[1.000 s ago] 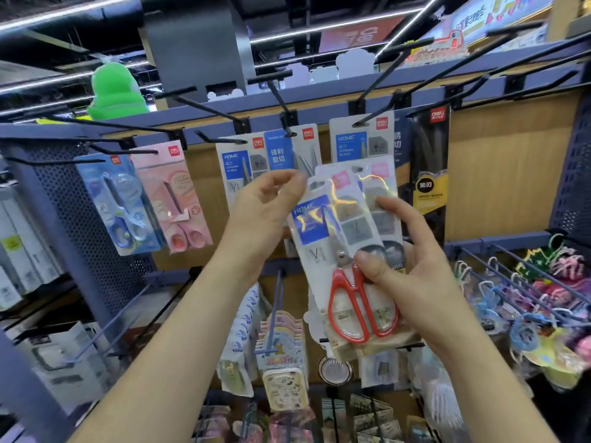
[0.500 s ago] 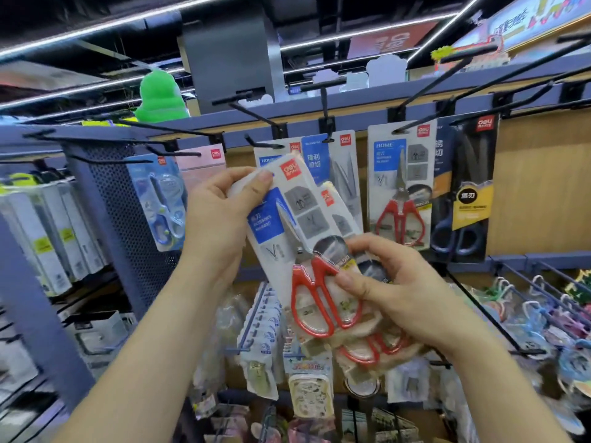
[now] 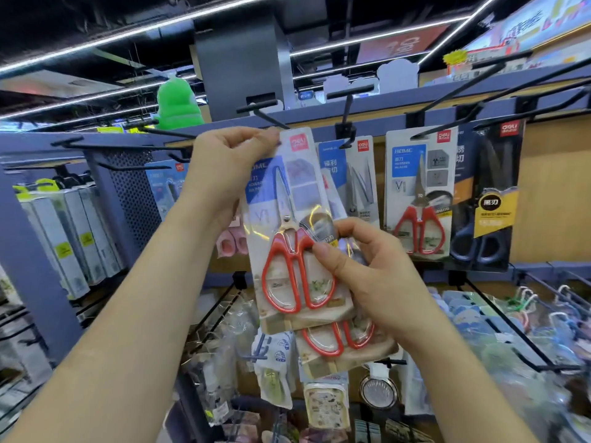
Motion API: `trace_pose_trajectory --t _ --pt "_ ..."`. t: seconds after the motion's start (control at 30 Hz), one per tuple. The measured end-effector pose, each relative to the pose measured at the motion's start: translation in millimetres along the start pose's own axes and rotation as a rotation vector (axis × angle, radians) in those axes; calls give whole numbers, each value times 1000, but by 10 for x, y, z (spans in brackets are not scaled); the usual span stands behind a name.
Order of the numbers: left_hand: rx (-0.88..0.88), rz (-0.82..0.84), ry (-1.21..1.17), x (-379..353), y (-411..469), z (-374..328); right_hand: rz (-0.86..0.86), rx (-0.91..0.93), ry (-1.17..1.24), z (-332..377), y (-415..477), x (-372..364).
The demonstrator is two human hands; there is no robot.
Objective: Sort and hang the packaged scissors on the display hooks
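My left hand (image 3: 224, 164) pinches the top corner of a front pack of red-handled scissors (image 3: 287, 225) and holds it up at the tip of a black display hook (image 3: 262, 115). My right hand (image 3: 367, 266) grips a stack of the same packs; its thumb lies on the front pack's handles, and a second red-handled pack (image 3: 339, 343) shows below. On the hooks to the right hang a grey-bladed pack (image 3: 358, 183), another red-handled pack (image 3: 419, 196) and a black pack with dark blue handles (image 3: 489, 203).
Long black hooks (image 3: 499, 65) jut forward along the blue top rail. Blue and pink scissor packs (image 3: 166, 187) hang behind my left arm. White boxed goods (image 3: 64, 238) fill the left rack. Lower hooks (image 3: 511, 330) carry colourful small items.
My left hand lifted the front pack's top corner up and right to the hook tip. The pack went from tilted to nearly upright. The camera moved closer and the view shifted left.
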State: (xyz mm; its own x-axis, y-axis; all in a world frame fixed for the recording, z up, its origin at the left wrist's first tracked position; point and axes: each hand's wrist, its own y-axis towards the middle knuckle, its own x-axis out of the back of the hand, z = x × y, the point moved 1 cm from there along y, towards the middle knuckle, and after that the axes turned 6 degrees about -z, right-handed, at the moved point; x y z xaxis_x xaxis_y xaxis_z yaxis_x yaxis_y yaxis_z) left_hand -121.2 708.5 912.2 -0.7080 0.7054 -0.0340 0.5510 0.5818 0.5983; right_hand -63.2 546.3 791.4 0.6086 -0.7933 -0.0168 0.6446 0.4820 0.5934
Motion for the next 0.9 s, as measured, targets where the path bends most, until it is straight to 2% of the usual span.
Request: trace_pose_trajectory --t 0.13,0.3,0.4,0.47,0.57,0.67,0.77,0.9 --pt "131 29 -92 -25 0 -8 -38 -16 -9 -31 3 -56" --pt "-90 -70 171 88 -227 206 -128 -34 -8 -89 19 -142" --pt "-112 -6 224 165 -478 491 -167 -21 -19 -123 66 -215" --pt "-15 50 111 173 -552 654 -190 -7 -100 -163 111 -234" --pt "93 -36 -54 158 -446 806 -247 -10 -160 -222 156 -130" --pt "56 -73 40 83 -248 941 -348 -3 -240 -207 120 146" --pt "4 -90 236 -28 -63 1086 -399 33 -289 -146 17 376" --pt "19 -79 258 -216 149 1247 -370 43 -228 -118 -83 455"
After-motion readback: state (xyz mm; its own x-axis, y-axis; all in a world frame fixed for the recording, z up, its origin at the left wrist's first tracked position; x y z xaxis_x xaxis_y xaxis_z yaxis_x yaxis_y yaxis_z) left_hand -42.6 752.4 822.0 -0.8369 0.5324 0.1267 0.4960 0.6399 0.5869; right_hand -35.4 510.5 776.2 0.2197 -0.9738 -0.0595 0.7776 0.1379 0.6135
